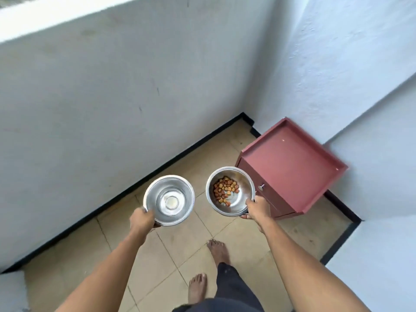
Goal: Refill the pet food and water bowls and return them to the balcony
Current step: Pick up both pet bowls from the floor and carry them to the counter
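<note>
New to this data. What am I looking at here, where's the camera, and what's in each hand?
There is no robot here: a person wears one wide-angle camera on the head, looking down at their own arms and bare feet. The left hand grips a steel bowl by its rim; it seems to hold clear water. The right hand grips a second steel bowl with brown kibble inside. Below lies a beige tiled floor, boxed in by white walls. A reddish cabinet stands in the corner on the right. Neither bowl is set down yet.
</note>
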`<state>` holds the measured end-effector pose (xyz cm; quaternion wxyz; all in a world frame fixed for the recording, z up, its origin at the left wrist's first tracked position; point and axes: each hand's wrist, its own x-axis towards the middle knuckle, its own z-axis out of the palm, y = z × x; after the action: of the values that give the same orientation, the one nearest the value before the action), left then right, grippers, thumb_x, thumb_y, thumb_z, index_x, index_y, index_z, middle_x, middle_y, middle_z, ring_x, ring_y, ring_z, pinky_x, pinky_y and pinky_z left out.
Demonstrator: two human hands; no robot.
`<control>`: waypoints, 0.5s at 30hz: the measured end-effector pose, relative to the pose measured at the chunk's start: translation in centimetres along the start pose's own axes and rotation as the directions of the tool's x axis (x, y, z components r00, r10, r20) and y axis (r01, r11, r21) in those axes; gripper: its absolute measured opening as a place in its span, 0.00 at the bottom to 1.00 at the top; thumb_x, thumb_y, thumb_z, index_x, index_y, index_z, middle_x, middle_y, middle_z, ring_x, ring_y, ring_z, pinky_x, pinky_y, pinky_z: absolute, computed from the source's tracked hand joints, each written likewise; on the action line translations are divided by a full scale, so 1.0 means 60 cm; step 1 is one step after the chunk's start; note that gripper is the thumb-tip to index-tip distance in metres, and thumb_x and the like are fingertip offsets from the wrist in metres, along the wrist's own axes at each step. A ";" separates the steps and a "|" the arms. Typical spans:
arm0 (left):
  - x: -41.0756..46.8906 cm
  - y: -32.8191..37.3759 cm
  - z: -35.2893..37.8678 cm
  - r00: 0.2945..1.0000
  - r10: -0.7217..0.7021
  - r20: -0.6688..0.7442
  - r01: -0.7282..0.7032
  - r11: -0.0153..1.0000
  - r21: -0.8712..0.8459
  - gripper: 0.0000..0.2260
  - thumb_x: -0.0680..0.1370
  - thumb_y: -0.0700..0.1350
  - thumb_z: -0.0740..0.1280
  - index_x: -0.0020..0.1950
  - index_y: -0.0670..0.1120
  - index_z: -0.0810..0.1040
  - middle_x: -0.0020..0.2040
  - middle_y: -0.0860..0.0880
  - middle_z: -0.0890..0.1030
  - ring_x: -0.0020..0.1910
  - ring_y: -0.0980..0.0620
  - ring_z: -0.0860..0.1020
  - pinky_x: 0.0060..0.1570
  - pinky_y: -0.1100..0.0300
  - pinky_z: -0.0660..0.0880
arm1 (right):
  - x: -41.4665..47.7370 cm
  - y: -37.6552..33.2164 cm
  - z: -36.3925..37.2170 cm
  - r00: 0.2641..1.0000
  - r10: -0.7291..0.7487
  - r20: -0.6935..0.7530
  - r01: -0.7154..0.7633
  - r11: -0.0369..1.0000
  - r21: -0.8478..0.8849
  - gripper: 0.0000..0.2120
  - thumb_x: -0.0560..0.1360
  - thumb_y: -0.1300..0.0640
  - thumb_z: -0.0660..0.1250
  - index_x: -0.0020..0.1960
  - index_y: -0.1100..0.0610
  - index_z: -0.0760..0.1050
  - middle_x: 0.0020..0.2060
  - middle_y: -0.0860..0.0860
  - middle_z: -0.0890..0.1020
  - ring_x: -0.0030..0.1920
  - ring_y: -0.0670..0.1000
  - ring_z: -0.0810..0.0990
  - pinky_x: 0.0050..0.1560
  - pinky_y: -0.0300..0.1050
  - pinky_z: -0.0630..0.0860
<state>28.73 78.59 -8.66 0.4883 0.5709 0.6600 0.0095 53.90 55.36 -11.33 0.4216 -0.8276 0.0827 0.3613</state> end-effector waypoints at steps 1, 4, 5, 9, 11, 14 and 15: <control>-0.011 0.001 -0.003 1.000 0.018 0.017 -0.019 1.000 0.016 0.12 0.82 0.43 0.64 0.43 0.36 0.78 0.39 0.39 0.82 0.31 0.42 0.84 0.28 0.57 0.81 | -0.017 0.016 -0.012 1.000 0.014 -0.015 -0.014 0.999 0.042 0.09 0.80 0.65 0.63 0.57 0.64 0.79 0.50 0.64 0.84 0.43 0.62 0.88 0.37 0.55 0.87; -0.037 0.005 -0.011 0.991 0.098 0.094 -0.107 0.989 0.097 0.10 0.79 0.40 0.63 0.46 0.33 0.78 0.45 0.35 0.83 0.36 0.40 0.85 0.37 0.46 0.85 | -0.069 0.066 -0.047 0.998 0.044 -0.050 -0.035 0.986 0.163 0.08 0.82 0.63 0.62 0.57 0.65 0.78 0.51 0.65 0.84 0.44 0.63 0.87 0.35 0.51 0.85; -0.044 0.008 -0.010 0.986 0.121 0.116 -0.135 0.982 0.129 0.10 0.78 0.40 0.62 0.46 0.33 0.78 0.46 0.35 0.82 0.38 0.38 0.85 0.39 0.43 0.85 | -0.086 0.080 -0.057 0.997 0.046 -0.067 -0.032 0.980 0.196 0.07 0.83 0.63 0.62 0.54 0.64 0.78 0.51 0.65 0.83 0.43 0.63 0.87 0.34 0.50 0.85; -0.096 0.026 0.004 0.957 0.206 0.205 -0.248 0.947 0.204 0.10 0.79 0.39 0.62 0.47 0.31 0.77 0.47 0.35 0.81 0.38 0.37 0.85 0.40 0.42 0.85 | -0.158 0.146 -0.102 0.981 0.083 -0.174 -0.029 0.956 0.292 0.06 0.82 0.63 0.62 0.48 0.61 0.76 0.50 0.65 0.83 0.41 0.62 0.87 0.35 0.51 0.85; -0.120 0.032 0.017 0.939 0.232 0.252 -0.291 0.929 0.230 0.11 0.79 0.38 0.61 0.48 0.30 0.77 0.48 0.34 0.81 0.38 0.37 0.85 0.40 0.44 0.85 | -0.193 0.178 -0.123 0.971 0.102 -0.214 -0.027 0.945 0.326 0.06 0.82 0.63 0.63 0.48 0.62 0.77 0.51 0.65 0.83 0.43 0.62 0.87 0.33 0.50 0.85; -0.166 0.041 0.044 0.903 0.270 0.334 -0.368 0.887 0.279 0.09 0.78 0.37 0.61 0.45 0.31 0.76 0.49 0.35 0.80 0.36 0.38 0.85 0.40 0.45 0.85 | -0.252 0.231 -0.159 0.951 0.152 -0.269 -0.038 0.921 0.388 0.07 0.82 0.62 0.64 0.56 0.65 0.77 0.52 0.65 0.82 0.43 0.61 0.87 0.31 0.48 0.84; -0.181 0.044 0.053 0.891 0.284 0.354 -0.392 0.874 0.287 0.09 0.78 0.37 0.61 0.44 0.33 0.75 0.48 0.36 0.80 0.36 0.38 0.85 0.39 0.46 0.85 | -0.270 0.247 -0.168 0.946 0.162 -0.280 -0.040 0.917 0.397 0.08 0.83 0.62 0.63 0.57 0.65 0.76 0.52 0.64 0.82 0.45 0.61 0.87 0.31 0.47 0.84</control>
<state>31.41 69.48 -1.90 0.4636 0.7509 0.4574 -0.1092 40.92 35.65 -6.09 0.5389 -0.7687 0.2599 0.2262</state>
